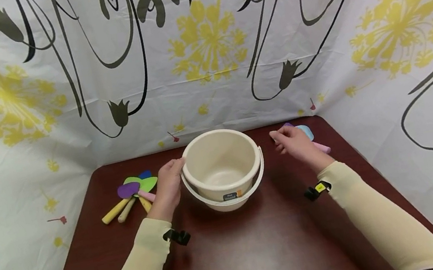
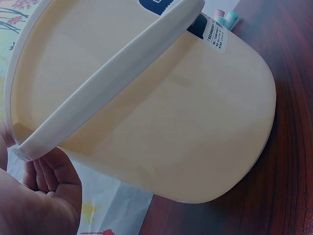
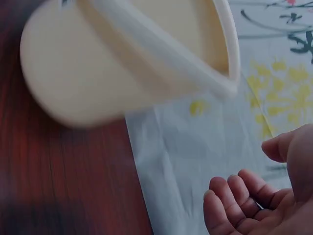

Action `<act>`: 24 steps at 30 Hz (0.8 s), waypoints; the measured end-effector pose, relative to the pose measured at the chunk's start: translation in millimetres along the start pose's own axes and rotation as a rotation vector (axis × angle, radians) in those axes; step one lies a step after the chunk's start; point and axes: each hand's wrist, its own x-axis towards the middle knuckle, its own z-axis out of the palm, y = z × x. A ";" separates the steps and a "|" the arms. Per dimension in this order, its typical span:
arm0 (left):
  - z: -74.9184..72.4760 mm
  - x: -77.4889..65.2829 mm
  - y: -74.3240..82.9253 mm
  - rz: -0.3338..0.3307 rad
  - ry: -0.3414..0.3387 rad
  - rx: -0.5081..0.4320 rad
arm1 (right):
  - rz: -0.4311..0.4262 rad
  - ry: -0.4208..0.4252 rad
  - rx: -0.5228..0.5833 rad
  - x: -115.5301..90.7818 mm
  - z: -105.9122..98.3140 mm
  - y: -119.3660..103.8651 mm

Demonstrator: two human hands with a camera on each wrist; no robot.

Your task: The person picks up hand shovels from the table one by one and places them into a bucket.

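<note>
A cream plastic bucket [image 1: 226,191] stands upright at the back middle of the table, its open top toward the head camera. Its white handle [image 2: 107,78] hangs down across the front, below the rim. My left hand [image 1: 168,181] grips the bucket's rim at the left side, near the handle's end. In the left wrist view, that hand's fingers [image 2: 58,169] curl beneath the rim. To the right of the bucket and apart from it is my right hand [image 1: 296,143], loosely bent and holding nothing. The right wrist view shows its fingers [image 3: 220,210] half curled.
Several toy shovels lie at left: a purple head [image 1: 128,190], green head [image 1: 148,183] and yellow handle [image 1: 115,211] show. Behind my right hand are a light blue piece [image 1: 306,132] and a pink handle [image 1: 321,147]. A patterned sheet [image 1: 211,102] surrounds the dark table [image 1: 236,256].
</note>
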 end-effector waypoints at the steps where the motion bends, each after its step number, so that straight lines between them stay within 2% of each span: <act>1: -0.2 -0.3 0.3 -0.003 -0.001 0.003 | -0.007 0.021 -0.050 -0.9 -7.3 2.9; 6: -0.4 -0.2 0.4 -0.008 0.002 0.006 | -0.056 0.152 -0.334 -1.4 -45.5 27.4; 9: -0.6 0.5 0.0 -0.003 0.002 -0.004 | -0.073 0.199 -0.438 3.5 -67.4 49.8; 17: -1.9 -0.1 0.1 -0.001 -0.004 -0.018 | -0.022 0.208 -0.504 14.0 -109.0 105.6; 24: -2.0 0.0 -0.5 -0.001 -0.002 -0.015 | 0.005 0.126 -0.516 16.3 -124.5 131.6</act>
